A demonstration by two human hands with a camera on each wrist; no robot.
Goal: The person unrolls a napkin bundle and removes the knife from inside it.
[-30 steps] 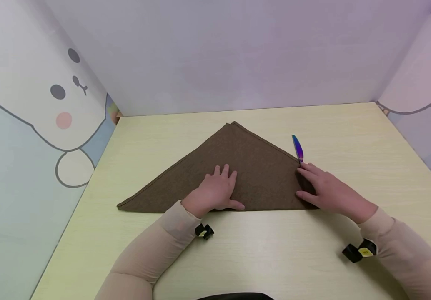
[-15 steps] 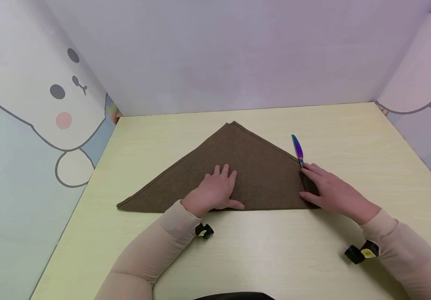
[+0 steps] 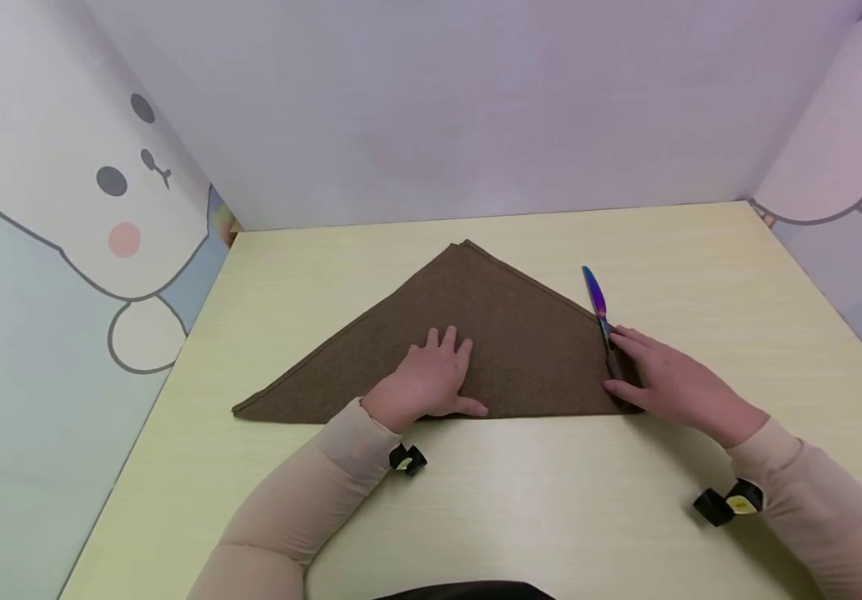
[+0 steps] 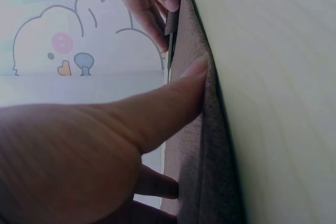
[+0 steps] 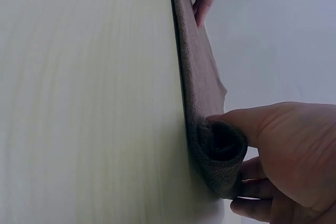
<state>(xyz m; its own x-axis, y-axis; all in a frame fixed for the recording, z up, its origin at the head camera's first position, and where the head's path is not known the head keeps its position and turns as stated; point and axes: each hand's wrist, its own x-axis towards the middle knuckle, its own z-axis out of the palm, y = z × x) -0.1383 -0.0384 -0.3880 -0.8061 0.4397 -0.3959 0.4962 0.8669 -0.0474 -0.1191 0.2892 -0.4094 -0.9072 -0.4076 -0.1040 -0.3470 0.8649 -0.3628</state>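
Note:
A brown cloth napkin (image 3: pixel 509 333) lies folded in a triangle, its long edge toward me and its peak away. My left hand (image 3: pixel 431 375) rests on its middle with fingers spread, the thumb along the near edge. At the right end the cloth curls into a small roll (image 5: pixel 223 148), its hollow end visible in the right wrist view. Between thumb and fingers my right hand (image 3: pixel 664 375) holds this roll. A table knife (image 3: pixel 594 292) with a shiny blue-purple blade points away from me beside the roll, its lower part hidden by the cloth and hand.
The pale wood table (image 3: pixel 536 492) extends around the cloth on all sides. A plain pale panel (image 3: pixel 476 108) stands behind it, and a wall with cartoon drawings (image 3: pixel 123 242) borders the left. Both wrists carry small black cameras (image 3: pixel 408 460).
My right hand has shifted slightly right with the rolled edge, and more of the knife's lower length shows. My left hand has stayed in place on the cloth.

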